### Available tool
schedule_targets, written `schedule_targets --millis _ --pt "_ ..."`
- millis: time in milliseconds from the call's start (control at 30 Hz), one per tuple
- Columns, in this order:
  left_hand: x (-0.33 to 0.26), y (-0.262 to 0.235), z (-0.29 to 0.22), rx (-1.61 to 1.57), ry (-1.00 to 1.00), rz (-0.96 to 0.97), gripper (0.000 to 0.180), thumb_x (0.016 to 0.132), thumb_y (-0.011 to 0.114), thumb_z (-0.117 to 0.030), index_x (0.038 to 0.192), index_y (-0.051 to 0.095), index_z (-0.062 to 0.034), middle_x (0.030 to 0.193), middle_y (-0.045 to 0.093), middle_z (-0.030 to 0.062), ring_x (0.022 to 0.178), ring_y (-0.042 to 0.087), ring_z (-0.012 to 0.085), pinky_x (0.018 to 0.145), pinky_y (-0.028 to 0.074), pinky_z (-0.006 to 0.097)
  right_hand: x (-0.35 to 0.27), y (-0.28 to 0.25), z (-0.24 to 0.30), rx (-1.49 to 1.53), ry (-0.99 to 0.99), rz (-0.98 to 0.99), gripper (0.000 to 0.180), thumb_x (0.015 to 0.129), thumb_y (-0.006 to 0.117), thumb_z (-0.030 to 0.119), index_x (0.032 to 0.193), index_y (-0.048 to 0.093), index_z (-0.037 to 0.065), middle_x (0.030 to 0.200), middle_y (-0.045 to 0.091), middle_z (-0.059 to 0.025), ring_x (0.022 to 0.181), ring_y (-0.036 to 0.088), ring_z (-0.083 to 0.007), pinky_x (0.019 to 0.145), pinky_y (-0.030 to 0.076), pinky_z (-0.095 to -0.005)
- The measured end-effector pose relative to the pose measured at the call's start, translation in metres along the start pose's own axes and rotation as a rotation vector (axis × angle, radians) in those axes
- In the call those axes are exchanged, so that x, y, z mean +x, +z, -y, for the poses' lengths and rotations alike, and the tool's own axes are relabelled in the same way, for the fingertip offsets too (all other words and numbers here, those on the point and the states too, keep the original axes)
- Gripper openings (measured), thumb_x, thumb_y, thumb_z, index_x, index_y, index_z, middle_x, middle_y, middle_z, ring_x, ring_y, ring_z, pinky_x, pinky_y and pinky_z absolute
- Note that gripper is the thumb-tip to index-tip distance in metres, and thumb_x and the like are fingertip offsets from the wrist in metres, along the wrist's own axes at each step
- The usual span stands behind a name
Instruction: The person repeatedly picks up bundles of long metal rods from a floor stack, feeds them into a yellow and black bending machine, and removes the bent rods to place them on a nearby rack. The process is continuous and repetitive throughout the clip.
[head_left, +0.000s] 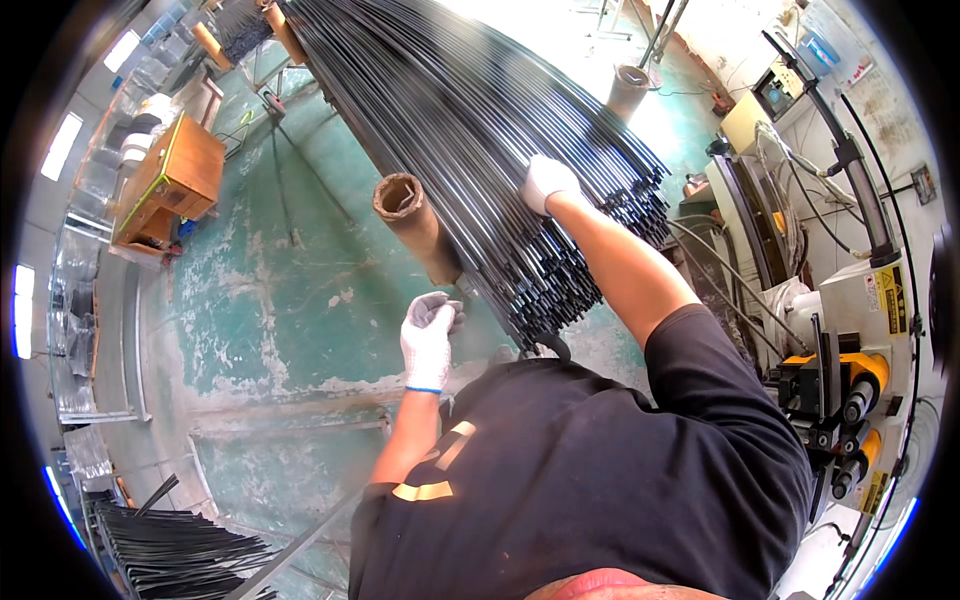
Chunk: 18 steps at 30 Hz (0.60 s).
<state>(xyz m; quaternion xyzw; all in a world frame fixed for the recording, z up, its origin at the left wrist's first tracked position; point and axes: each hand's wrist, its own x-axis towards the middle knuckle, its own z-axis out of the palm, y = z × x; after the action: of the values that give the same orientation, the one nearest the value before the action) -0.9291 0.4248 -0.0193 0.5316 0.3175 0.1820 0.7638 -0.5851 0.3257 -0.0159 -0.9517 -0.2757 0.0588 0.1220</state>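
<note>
The long black rods lay in a big pile at 12 o'clock, with their near ends close to the dark shirt. The right hand, in a white glove, rested on top of them at 1 o'clock. I cannot tell if its fingers had closed around any rods. The left hand hung at 8 o'clock, off the pile, its fingers loosely bent and nothing seen in them.

The rods looked smooth and loose, so a hard pull on 1 could have made others slide. The near ends were uneven, so 1 that stuck out might have poked the belly or caught the shirt. If the brown tube at 11 o'clock had tipped, rods might have spilled onto the green floor.

That tube stood in the left hand's way to the pile's far left side. Another tube stood at 1 o'clock. A machine with rollers took up space between 3 and 4 o'clock. A wooden desk stood at 10 o'clock.
</note>
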Motion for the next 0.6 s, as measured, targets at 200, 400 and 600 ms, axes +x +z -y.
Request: schedule_targets --millis 200,400,600 --pt "-0.007 -0.016 0.003 0.006 -0.015 0.004 0.021 0.097 0.061 0.000 0.118 0.060 0.0029 0.103 0.071 0.0149 0.085 0.071 0.0203 0.078 0.059 0.032 -0.006 0.000 0.030 -0.178 -0.082 0.011 0.023 0.087 0.062 0.009 0.102 0.077 0.001 0.108 0.075 -0.0228 0.101 0.074 -0.0369 0.087 0.059 -0.0422" --pt "-0.021 -0.043 0.028 -0.041 -0.105 -0.102 0.022 0.095 0.062 0.001 0.118 0.063 0.0016 0.101 0.073 0.0132 0.085 0.071 0.0194 0.080 0.058 0.032 0.007 -0.012 0.017 0.094 0.031 0.176 0.033 0.089 0.068 0.023 0.101 0.074 -0.007 0.089 0.075 -0.0218 0.077 0.075 -0.0299 0.077 0.060 -0.0410" --pt "0.002 -0.028 0.033 0.064 -0.054 0.015 0.023 0.097 0.061 -0.002 0.120 0.058 0.0026 0.101 0.072 0.0178 0.081 0.072 0.0230 0.072 0.061 0.033 -0.052 -0.067 0.028 0.354 0.015 0.322 0.044 0.100 0.066 0.036 0.091 0.066 -0.007 0.061 0.062 -0.0103 0.051 0.059 -0.0190 0.056 0.052 -0.0392"
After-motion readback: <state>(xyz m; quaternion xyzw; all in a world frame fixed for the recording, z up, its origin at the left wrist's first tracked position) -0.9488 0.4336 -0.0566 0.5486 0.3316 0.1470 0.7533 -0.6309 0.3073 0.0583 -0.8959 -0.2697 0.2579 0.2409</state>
